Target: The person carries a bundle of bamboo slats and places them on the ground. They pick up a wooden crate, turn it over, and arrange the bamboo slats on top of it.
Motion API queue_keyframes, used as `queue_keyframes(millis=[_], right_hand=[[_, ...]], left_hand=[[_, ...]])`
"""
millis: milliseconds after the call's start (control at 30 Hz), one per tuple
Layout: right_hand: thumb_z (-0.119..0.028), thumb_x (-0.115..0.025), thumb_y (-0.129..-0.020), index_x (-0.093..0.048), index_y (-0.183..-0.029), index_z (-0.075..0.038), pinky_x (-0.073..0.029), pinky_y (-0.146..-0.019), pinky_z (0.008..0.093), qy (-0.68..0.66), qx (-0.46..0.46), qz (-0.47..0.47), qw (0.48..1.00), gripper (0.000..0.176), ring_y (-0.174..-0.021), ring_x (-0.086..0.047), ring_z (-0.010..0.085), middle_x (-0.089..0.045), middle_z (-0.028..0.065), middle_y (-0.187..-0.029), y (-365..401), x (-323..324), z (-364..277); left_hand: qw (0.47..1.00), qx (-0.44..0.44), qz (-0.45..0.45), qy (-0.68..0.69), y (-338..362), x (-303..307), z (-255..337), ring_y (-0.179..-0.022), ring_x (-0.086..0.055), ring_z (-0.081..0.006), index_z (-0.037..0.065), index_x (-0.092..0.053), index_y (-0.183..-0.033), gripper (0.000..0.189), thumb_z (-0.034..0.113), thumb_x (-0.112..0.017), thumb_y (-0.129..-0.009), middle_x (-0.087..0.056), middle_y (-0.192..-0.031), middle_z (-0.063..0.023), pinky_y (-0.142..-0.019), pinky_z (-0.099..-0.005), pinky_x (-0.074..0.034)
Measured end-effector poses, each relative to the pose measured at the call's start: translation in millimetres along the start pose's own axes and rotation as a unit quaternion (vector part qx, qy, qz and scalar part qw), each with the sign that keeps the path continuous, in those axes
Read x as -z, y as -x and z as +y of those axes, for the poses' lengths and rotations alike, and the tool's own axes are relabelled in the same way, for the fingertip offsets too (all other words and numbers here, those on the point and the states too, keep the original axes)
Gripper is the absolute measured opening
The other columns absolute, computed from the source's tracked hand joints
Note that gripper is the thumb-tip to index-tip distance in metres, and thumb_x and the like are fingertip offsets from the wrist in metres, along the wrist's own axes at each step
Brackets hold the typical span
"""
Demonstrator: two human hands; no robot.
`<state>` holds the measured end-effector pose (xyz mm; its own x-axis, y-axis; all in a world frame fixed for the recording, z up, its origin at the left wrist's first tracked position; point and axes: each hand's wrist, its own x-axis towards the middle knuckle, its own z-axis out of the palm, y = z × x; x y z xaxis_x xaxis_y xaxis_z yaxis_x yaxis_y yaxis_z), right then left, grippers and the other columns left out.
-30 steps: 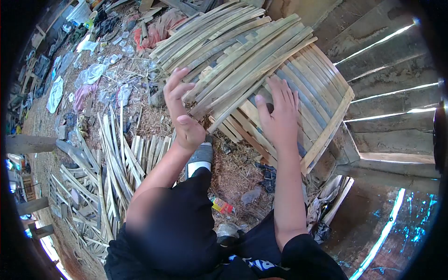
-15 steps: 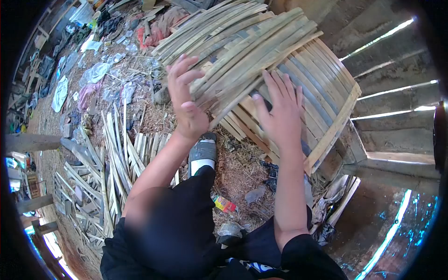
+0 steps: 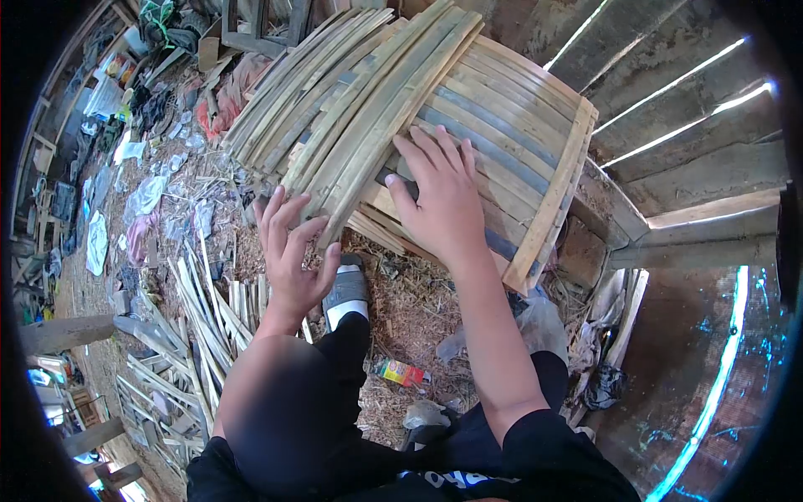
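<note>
In the head view, a pile of long wooden slats [image 3: 355, 125] lies across the left part of a slatted wooden panel [image 3: 502, 138]. My right hand [image 3: 445, 201] rests with spread fingers over the panel, its fingertips right at the edge of the nearest slat. Close to the near ends of the piled slats is my left hand [image 3: 293, 259], its fingers apart and loosely curved with nothing between them. Part of the panel is hidden under the slats and my right hand.
More loose wooden strips [image 3: 196, 335] lie in a heap on the left. Cloth, plastic and scraps litter the floor behind it. A red and yellow packet [image 3: 402, 373] sits between my feet, near a clear plastic bag [image 3: 544, 322]. A plank wall [image 3: 703, 167] stands at the right.
The view has shifted, so the panel appears further left. My left hand has come down from above the slats to beside their near ends; my right hand stays spread at the slat edge.
</note>
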<state>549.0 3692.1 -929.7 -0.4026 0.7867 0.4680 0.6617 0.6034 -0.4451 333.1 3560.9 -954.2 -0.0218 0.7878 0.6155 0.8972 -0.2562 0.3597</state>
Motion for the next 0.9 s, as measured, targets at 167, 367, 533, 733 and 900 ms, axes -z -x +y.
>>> queue_keyframes(millis=[167,367,533,733,900], right_hand=[[-0.028,-0.072,-0.097,-0.058,-0.149,-0.010,-0.026,-0.128,0.0654,-0.018,-0.007,0.008,1.000,0.057,-0.147,-0.047,0.0467,-0.061,0.0212,-0.149,1,1,-1],[-0.027,-0.070,-0.098,-0.056,-0.155,-0.016,-0.026,-0.128,0.0648,-0.007,-0.014,-0.002,1.000,0.060,-0.147,-0.047,0.0477,-0.057,0.0229,-0.152,1,4,-4],[-0.025,-0.069,-0.098,-0.057,-0.156,-0.022,-0.025,-0.128,0.0637,0.025,0.006,-0.016,1.000,0.060,-0.148,-0.047,0.0469,-0.056,0.0222,-0.154,3,2,-3],[-0.024,-0.069,-0.097,-0.060,-0.154,-0.020,-0.025,-0.129,0.0627,0.013,-0.003,-0.018,1.000,0.057,-0.148,-0.047,0.0454,-0.056,0.0222,-0.154,1,4,-5],[-0.020,-0.069,-0.097,-0.060,-0.152,-0.017,-0.027,-0.128,0.0627,0.019,-0.004,-0.007,1.000,0.056,-0.147,-0.048,0.0460,-0.057,0.0241,-0.151,2,1,-4]], left_hand=[[1.000,-0.018,0.017,0.019,-1,-3,3,-0.148,-0.050,-0.0431,0.012,-0.072,-0.112,0.038,0.004,-0.080,-0.075,-0.066,-0.137,-0.0118,-0.129,-0.0699,-0.020],[0.996,-0.081,0.019,0.020,-3,-8,-1,-0.140,-0.058,-0.0371,0.016,-0.073,-0.107,0.036,-0.001,-0.076,-0.075,-0.073,-0.125,-0.0037,-0.130,-0.0700,-0.019],[0.994,-0.109,0.006,0.007,-9,-8,2,-0.135,-0.063,-0.0355,0.016,-0.072,-0.090,0.024,-0.006,-0.071,-0.080,-0.076,-0.119,-0.0028,-0.130,-0.0679,-0.020],[0.994,-0.105,0.008,0.010,-10,-4,-2,-0.136,-0.063,-0.0342,0.018,-0.074,-0.095,0.019,0.007,-0.074,-0.080,-0.075,-0.123,-0.0028,-0.131,-0.0663,-0.019],[0.984,-0.120,0.099,0.086,0,-12,-21,-0.136,-0.058,-0.0431,0.012,-0.057,-0.127,0.049,0.056,-0.043,-0.110,-0.067,-0.133,-0.0197,-0.126,-0.0658,-0.026]])
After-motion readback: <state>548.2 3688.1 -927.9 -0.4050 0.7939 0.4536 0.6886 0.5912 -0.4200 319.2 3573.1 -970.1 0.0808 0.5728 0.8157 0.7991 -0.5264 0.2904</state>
